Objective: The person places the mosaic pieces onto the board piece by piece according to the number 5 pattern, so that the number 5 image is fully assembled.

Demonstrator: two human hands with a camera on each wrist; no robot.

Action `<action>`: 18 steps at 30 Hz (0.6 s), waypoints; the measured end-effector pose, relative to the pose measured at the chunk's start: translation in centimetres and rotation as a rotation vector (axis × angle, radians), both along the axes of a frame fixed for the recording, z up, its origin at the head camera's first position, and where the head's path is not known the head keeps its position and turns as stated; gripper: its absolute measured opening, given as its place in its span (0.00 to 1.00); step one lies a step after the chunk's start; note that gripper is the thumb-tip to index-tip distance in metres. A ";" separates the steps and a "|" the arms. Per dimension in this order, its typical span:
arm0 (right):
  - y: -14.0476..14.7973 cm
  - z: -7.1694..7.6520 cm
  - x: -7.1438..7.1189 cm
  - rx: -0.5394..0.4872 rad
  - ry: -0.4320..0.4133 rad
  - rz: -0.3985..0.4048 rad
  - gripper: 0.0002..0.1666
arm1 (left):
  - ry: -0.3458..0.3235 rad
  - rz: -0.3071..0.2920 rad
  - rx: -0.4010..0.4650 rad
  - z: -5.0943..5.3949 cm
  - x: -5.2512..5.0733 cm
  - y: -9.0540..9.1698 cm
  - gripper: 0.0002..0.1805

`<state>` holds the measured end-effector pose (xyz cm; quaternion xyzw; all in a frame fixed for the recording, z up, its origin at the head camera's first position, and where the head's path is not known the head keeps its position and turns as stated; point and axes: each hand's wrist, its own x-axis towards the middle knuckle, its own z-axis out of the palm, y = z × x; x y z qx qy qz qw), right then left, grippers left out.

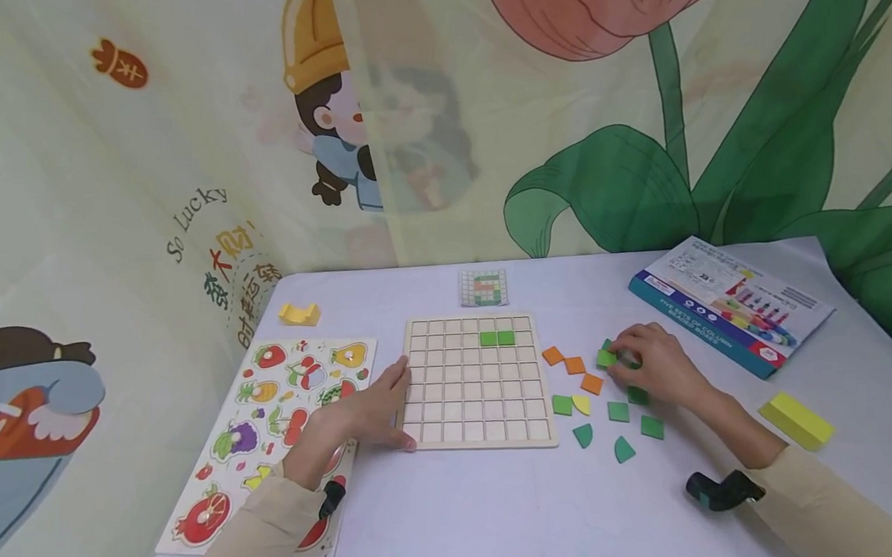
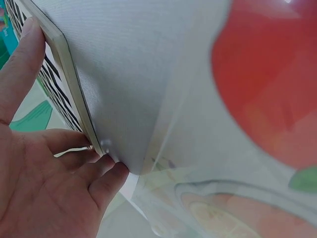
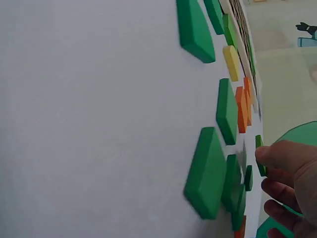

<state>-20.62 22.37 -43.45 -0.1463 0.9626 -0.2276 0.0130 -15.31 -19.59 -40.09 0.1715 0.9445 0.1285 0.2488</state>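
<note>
Head view: right hand pinches a light green tile between thumb and fingertips, drawn nearly together. The grid board lies to the tile's left, beyond orange tiles; two green tiles occupy its upper right, nearer this hand. Left hand, fingers extended and spread, touches the board's left edge, gripping nothing.

Left sleeve and right sleeve, plain beige, are worn; black left wrist camera and black, bent right wrist camera are cuff-mounted.
</note>
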 end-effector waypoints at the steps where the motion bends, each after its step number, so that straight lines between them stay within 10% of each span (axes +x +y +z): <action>1: -0.4 0.2 -0.3 0.000 0.003 0.004 0.19 | -0.001 0.002 0.003 0.1 0.0 0.0 0.59; 18: -15.3 0.1 -5.7 -0.057 0.106 0.260 0.15 | -0.005 0.032 0.006 0.3 0.1 0.0 0.59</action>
